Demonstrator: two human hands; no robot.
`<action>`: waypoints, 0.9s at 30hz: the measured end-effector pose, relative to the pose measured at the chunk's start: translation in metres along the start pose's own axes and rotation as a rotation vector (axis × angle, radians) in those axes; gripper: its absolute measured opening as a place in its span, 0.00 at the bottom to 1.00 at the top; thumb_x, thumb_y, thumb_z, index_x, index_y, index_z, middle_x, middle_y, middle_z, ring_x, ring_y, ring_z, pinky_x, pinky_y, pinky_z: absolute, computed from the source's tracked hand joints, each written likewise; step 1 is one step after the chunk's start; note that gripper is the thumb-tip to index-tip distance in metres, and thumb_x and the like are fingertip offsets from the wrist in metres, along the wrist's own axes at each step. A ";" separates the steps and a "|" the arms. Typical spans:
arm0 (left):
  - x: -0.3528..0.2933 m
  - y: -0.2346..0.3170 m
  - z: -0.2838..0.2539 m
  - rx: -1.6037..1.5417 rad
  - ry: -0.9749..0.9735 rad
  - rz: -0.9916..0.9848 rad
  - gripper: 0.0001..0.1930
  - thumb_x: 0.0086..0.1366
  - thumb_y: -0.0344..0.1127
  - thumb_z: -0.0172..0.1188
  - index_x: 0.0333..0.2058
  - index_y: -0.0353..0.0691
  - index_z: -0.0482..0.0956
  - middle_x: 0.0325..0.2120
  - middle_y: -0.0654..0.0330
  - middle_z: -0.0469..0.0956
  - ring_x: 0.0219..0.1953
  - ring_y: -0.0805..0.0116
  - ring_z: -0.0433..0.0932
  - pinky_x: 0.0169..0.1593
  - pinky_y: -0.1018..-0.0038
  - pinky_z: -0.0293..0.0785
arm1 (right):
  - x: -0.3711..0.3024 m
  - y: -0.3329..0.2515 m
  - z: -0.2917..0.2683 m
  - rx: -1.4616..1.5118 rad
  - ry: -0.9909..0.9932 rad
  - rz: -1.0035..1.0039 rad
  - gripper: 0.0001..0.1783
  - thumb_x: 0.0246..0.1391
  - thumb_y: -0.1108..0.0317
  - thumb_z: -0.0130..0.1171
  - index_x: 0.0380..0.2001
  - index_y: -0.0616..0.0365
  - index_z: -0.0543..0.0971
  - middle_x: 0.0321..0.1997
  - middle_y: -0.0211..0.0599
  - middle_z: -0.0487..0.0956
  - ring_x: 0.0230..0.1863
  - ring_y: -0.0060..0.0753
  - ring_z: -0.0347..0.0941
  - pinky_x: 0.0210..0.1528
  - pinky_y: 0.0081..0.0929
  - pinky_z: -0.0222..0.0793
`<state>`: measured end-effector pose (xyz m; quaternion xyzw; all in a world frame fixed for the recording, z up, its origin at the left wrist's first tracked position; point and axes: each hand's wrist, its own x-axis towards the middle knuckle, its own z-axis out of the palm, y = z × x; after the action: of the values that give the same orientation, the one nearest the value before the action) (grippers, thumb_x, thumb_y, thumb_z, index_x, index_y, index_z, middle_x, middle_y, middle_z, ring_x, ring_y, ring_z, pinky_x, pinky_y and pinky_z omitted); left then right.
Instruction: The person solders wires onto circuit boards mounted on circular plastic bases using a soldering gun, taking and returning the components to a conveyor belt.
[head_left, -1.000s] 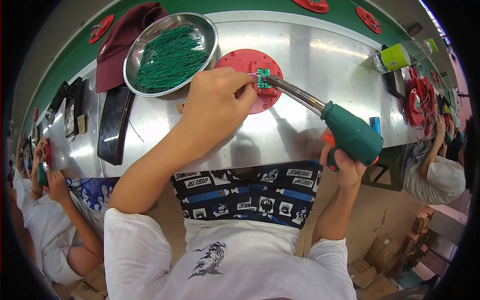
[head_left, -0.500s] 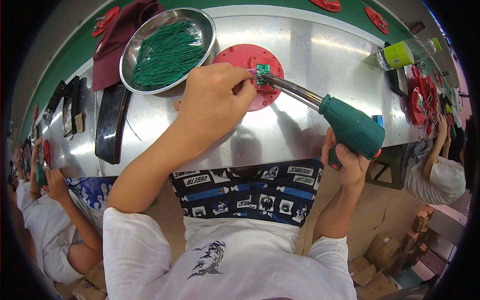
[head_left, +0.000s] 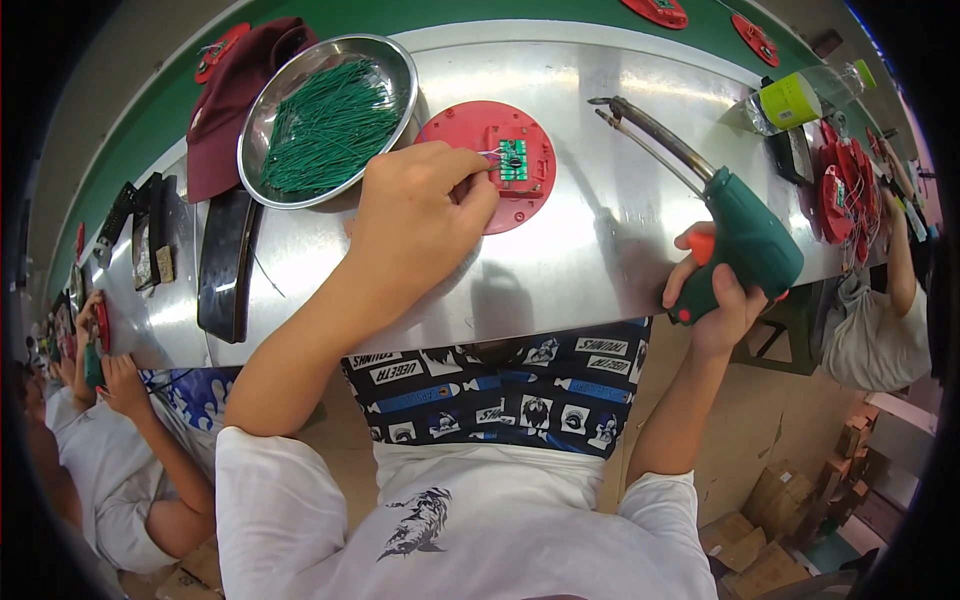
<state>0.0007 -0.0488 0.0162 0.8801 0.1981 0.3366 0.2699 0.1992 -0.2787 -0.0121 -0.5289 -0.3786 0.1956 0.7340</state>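
Observation:
A round red plastic cover (head_left: 530, 205) lies on the metal bench in front of me, with a small green circuit board (head_left: 513, 160) in its raised middle. My left hand (head_left: 425, 205) rests at the cover's left part, thumb and forefinger pinched at thin wires (head_left: 490, 154) by the board's left edge. The exact grip is partly hidden by the fingers. In my right hand (head_left: 725, 305) is a green soldering gun (head_left: 757, 240), its long metal tip raised to the right of the board and apart from it. An orange-red trigger shows by my forefinger.
Left of the cover, a steel bowl (head_left: 405, 60) holds many green wires (head_left: 335, 125). Beside it lie a maroon cap (head_left: 225, 130) and a black case (head_left: 225, 265). A plastic bottle (head_left: 790, 102) and more red covers (head_left: 840, 195) sit to the right. Co-workers are at both sides.
The soldering gun's tip has lifted off the board and swung up and right with my right hand. My left hand stays pinched by the board.

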 end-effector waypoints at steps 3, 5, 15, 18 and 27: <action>0.003 0.001 0.001 0.001 0.023 0.000 0.06 0.52 0.27 0.63 0.30 0.33 0.85 0.20 0.52 0.79 0.22 0.56 0.80 0.29 0.66 0.76 | 0.004 0.000 0.006 0.023 0.099 -0.014 0.28 0.59 0.65 0.54 0.57 0.75 0.67 0.44 0.60 0.77 0.14 0.38 0.71 0.12 0.26 0.66; 0.003 0.003 0.001 0.112 -0.036 0.018 0.06 0.53 0.27 0.64 0.31 0.35 0.84 0.22 0.54 0.79 0.23 0.57 0.79 0.29 0.66 0.75 | 0.002 0.000 0.006 0.031 0.142 -0.019 0.27 0.59 0.65 0.54 0.57 0.74 0.67 0.44 0.60 0.77 0.14 0.38 0.71 0.12 0.26 0.66; 0.067 0.001 -0.004 0.109 -0.570 0.162 0.37 0.48 0.35 0.69 0.60 0.42 0.71 0.49 0.49 0.75 0.51 0.49 0.72 0.57 0.60 0.67 | -0.009 0.002 0.001 0.139 0.448 -0.116 0.23 0.61 0.69 0.50 0.55 0.74 0.69 0.45 0.57 0.76 0.15 0.40 0.73 0.14 0.30 0.69; 0.148 -0.031 0.023 0.292 -0.430 0.232 0.35 0.52 0.37 0.67 0.61 0.43 0.70 0.48 0.47 0.76 0.49 0.45 0.73 0.55 0.57 0.68 | -0.016 0.003 0.008 0.131 0.546 -0.173 0.23 0.60 0.66 0.51 0.52 0.74 0.69 0.44 0.57 0.76 0.15 0.41 0.74 0.16 0.31 0.70; 0.345 -0.015 0.249 0.562 -0.248 0.345 0.28 0.66 0.46 0.56 0.63 0.44 0.69 0.59 0.46 0.70 0.60 0.43 0.69 0.62 0.52 0.67 | 0.001 -0.001 0.000 0.152 0.763 -0.139 0.20 0.63 0.63 0.45 0.48 0.72 0.70 0.39 0.54 0.75 0.13 0.35 0.71 0.14 0.29 0.69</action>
<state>0.4122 0.0604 0.0184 0.9747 0.0969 0.2002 -0.0216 0.1995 -0.2780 -0.0107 -0.4809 -0.0979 -0.0376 0.8705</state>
